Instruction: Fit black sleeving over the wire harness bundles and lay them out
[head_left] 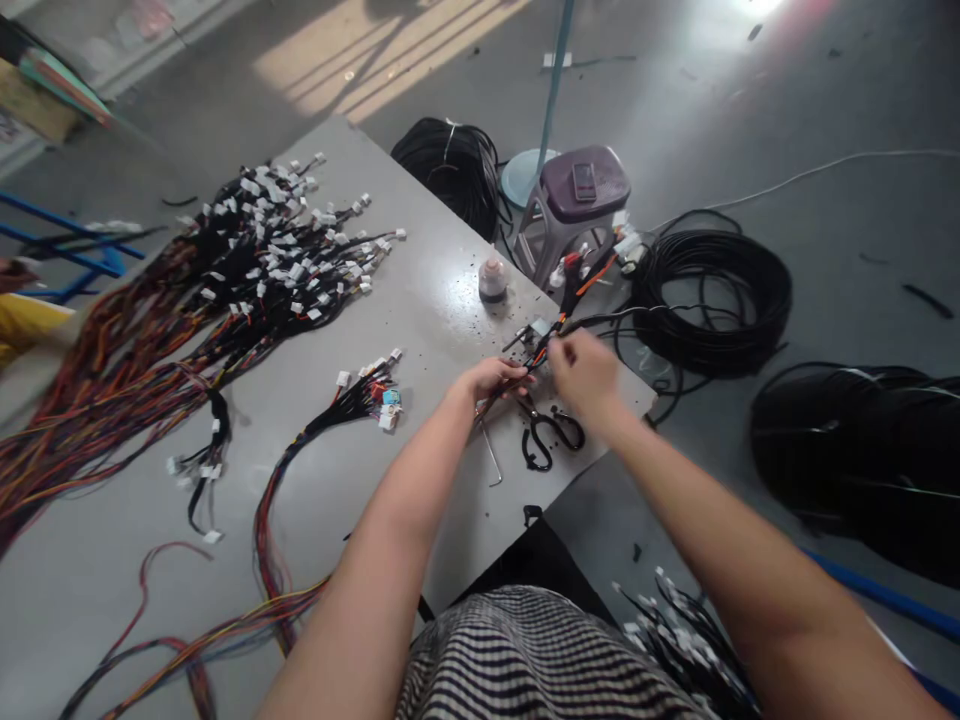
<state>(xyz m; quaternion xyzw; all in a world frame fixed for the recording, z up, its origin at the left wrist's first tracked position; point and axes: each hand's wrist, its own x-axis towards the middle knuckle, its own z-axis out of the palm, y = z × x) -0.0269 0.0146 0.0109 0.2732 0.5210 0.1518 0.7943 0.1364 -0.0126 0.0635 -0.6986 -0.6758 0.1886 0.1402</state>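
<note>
Your left hand (487, 378) and right hand (583, 375) pinch a black-and-orange wire harness (541, 350) between them, black-handled scissors (551, 435) at six o'clock.

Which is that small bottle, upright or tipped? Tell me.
Upright: the small bottle stands on its base on the grey table, white top uppermost.

Glossy tabletop (442, 205), plastic scissor handles (527, 453), matt black cable coil (712, 325)
</note>
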